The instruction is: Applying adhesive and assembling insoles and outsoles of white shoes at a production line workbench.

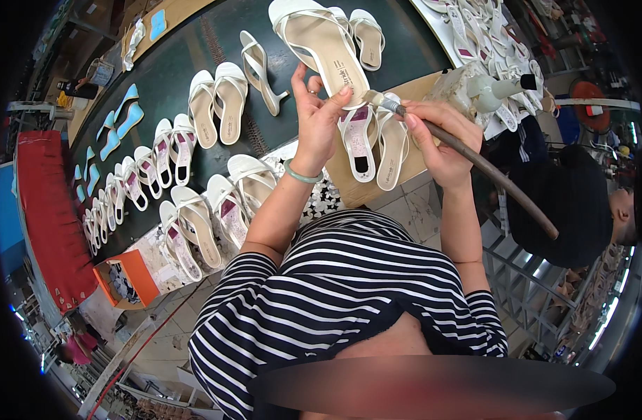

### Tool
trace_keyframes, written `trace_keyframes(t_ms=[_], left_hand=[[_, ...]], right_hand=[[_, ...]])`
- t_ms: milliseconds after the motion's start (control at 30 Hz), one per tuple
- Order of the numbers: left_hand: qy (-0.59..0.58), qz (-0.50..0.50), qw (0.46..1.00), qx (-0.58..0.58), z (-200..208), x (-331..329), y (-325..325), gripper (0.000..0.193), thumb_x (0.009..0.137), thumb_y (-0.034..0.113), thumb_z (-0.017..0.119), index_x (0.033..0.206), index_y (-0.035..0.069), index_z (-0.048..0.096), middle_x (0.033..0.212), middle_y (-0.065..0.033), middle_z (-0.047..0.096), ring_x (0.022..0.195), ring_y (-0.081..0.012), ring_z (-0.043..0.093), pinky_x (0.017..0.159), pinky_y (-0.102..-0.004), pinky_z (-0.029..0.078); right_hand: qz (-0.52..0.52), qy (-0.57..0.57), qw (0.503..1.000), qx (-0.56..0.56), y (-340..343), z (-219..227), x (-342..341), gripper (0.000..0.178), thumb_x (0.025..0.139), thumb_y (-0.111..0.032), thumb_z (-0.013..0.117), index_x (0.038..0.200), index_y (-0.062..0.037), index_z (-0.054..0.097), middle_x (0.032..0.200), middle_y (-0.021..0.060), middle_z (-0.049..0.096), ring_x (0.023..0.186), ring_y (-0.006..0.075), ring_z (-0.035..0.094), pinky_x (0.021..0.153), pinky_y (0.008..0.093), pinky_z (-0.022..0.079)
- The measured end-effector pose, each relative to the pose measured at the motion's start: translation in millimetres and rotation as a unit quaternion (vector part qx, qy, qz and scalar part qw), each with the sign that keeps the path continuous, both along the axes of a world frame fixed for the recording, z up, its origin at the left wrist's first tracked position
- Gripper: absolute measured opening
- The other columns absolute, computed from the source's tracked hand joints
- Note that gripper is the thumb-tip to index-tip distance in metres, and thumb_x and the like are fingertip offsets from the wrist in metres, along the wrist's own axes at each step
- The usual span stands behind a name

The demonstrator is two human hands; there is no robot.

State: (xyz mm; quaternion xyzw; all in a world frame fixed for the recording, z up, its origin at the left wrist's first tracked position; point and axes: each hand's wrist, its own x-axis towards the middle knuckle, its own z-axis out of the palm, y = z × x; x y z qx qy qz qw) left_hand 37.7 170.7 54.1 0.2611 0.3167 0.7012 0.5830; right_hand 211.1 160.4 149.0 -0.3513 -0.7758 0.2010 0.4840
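My left hand [317,122] grips a white strappy sandal [331,63] with a beige insole, its heel end toward me. The fingers pass under the sole and the thumb lies at the heel edge. In my right hand [443,143] is a brush [506,183] with a long brown handle, pinched near its pale, wrapped head. The brush tip is at the sandal's heel end; whether it touches is hard to tell. Just below lie two white sandals, one with a bare purple-marked footbed [359,143] and one with a beige insole [391,155].
A dark green work surface [167,70] carries rows of white sandals [219,105] and blue sole-shaped pieces [128,120]. A whitish spouted container [485,92] stands right of my hands. At lower left is an orange box [135,276]. Another person [566,203] is at the right.
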Motion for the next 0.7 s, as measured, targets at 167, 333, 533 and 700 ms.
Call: trace_keyframes(t_ms=[167, 333, 533, 700], left_hand=[[0.035, -0.001, 0.999, -0.008, -2, -2, 0, 0.071, 0.089, -0.003, 0.056, 0.142, 0.009, 0.009, 0.123, -0.0123, 0.044, 0.11, -0.0282, 0.058, 0.088, -0.0424, 0.055], [-0.027, 0.005, 1.0, 0.002, -4, -1, 3, 0.08, 0.086, 0.0, 0.064, 0.144, 0.011, 0.01, 0.117, -0.0084, 0.047, 0.098, -0.0204, 0.061, 0.073, -0.0321, 0.057], [-0.049, -0.036, 0.998, 0.01, 1, -8, 3, 0.063, 0.092, 0.001, 0.052, 0.139, 0.008, 0.011, 0.127, -0.0168, 0.044, 0.107, -0.0381, 0.06, 0.089, -0.0511, 0.055], [-0.087, -0.084, 0.993, -0.003, -1, -10, 4, 0.06, 0.093, 0.002, 0.051, 0.138, 0.009, 0.012, 0.127, -0.0175, 0.044, 0.104, -0.0409, 0.061, 0.088, -0.0508, 0.055]], right_hand=[[0.014, -0.014, 0.999, -0.029, -12, 0, -7, 0.005, 0.078, 0.004, 0.069, 0.083, 0.0053, 0.067, 0.082, 0.015, 0.07, 0.072, 0.0215, 0.069, 0.066, 0.0276, 0.054], [0.107, 0.108, 0.977, -0.152, -20, 3, -1, 0.008, 0.081, 0.001, 0.065, 0.086, 0.0066, 0.067, 0.084, 0.019, 0.07, 0.072, 0.0248, 0.069, 0.066, 0.0314, 0.055], [0.134, 0.492, 0.818, -0.268, -8, 9, 49, 0.027, 0.096, -0.022, 0.047, 0.095, 0.0019, 0.059, 0.092, 0.0203, 0.065, 0.065, 0.0269, 0.064, 0.062, 0.0366, 0.053], [0.118, 0.543, 0.781, -0.285, 8, 18, 66, 0.031, 0.098, -0.024, 0.041, 0.095, 0.0006, 0.061, 0.109, 0.0213, 0.06, 0.087, 0.0274, 0.06, 0.086, 0.0407, 0.047]])
